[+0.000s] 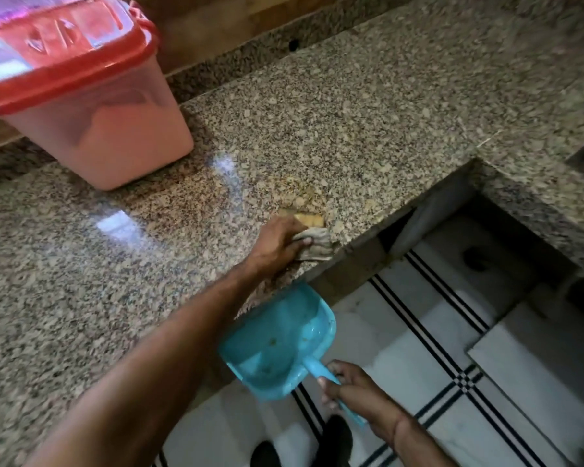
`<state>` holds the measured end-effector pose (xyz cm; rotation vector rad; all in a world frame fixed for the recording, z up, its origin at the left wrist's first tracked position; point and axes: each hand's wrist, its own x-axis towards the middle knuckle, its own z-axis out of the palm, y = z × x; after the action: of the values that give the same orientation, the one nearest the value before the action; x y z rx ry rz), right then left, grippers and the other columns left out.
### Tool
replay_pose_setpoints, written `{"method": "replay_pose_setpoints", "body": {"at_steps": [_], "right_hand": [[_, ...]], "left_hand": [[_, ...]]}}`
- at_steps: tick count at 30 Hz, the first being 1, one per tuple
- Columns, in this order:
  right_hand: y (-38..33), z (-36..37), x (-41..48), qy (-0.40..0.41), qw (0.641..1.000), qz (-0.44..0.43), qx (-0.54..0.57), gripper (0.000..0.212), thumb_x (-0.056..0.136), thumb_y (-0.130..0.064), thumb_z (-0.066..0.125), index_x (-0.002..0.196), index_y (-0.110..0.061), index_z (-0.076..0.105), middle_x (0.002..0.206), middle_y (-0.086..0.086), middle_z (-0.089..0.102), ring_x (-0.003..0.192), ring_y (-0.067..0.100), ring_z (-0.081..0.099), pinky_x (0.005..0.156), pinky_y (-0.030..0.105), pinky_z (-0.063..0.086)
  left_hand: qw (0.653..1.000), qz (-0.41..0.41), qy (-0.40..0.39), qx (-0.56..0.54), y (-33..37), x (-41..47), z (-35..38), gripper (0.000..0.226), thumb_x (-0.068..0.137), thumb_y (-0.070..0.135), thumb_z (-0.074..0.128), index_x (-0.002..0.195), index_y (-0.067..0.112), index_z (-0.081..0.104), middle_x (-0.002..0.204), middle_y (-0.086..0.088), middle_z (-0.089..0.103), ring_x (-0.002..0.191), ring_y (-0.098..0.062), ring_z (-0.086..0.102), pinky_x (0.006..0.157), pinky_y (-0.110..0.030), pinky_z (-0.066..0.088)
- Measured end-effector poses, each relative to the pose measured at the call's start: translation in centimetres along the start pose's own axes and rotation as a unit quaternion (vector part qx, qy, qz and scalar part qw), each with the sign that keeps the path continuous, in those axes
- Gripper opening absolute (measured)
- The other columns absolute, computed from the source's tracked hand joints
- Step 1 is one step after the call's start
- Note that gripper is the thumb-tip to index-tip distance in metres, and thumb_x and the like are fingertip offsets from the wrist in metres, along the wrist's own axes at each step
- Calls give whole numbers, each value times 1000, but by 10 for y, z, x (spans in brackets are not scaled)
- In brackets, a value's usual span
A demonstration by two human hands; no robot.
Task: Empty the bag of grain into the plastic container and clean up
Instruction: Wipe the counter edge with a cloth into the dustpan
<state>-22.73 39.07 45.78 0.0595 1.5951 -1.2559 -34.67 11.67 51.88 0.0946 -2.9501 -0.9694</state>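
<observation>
My left hand (pixel 277 242) presses a crumpled grey cloth (pixel 316 242) on the speckled granite counter (pixel 351 106), close to its front edge. A small heap of yellowish grain (pixel 309 219) lies just beyond the cloth. Below the counter edge my right hand (pixel 354 387) grips the handle of a blue plastic dustpan (pixel 280 338), held with its mouth under the edge. A few grains lie inside the pan. The pink plastic container (pixel 115 136) with its red and clear lid (pixel 58 48) closed stands at the back left of the counter. No bag is in view.
The counter steps back on the right, leaving a recess (pixel 452 230) open to the white tiled floor (pixel 418 348) with black stripes. A dark shoe (pixel 334 439) shows below the dustpan. A wooden wall panel (pixel 216 25) runs behind the counter.
</observation>
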Motion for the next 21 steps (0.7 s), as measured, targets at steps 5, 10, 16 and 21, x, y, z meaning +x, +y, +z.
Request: {"method": "replay_pose_setpoints", "body": {"at_steps": [5, 10, 16, 21], "right_hand": [[-2, 12, -6, 6, 1000, -6, 10, 10, 98, -13, 64, 93, -8, 57, 76, 9, 63, 66, 9, 62, 61, 22, 49], [7, 23, -12, -4, 1000, -6, -10, 13, 98, -16, 63, 87, -11, 57, 72, 5, 64, 58, 8, 59, 60, 25, 48], [20, 32, -17, 10, 1000, -3, -23, 17, 97, -22, 65, 96, -6, 60, 73, 6, 67, 64, 14, 60, 61, 26, 49], [21, 57, -25, 16, 1000, 1, -23, 14, 99, -20, 63, 93, -8, 57, 70, 4, 64, 63, 16, 54, 61, 28, 44]], "left_hand": [[997, -46, -67, 5, -23, -54, -45, 23, 98, 36, 57, 92, 17, 68, 91, 1, 63, 80, -16, 58, 69, -33, 47], [989, -98, -5, -113, 1, -19, -45, 20, 99, 26, 62, 102, 9, 73, 96, -2, 69, 80, -14, 65, 64, -28, 51], [999, 32, 29, 13, 11, -51, -4, 28, 93, 27, 69, 105, 2, 76, 112, -14, 67, 103, -30, 60, 90, -40, 48], [997, 55, -9, 46, -44, -136, -51, 26, 95, 27, 61, 102, 6, 76, 108, -11, 66, 101, -25, 60, 89, -33, 44]]}}
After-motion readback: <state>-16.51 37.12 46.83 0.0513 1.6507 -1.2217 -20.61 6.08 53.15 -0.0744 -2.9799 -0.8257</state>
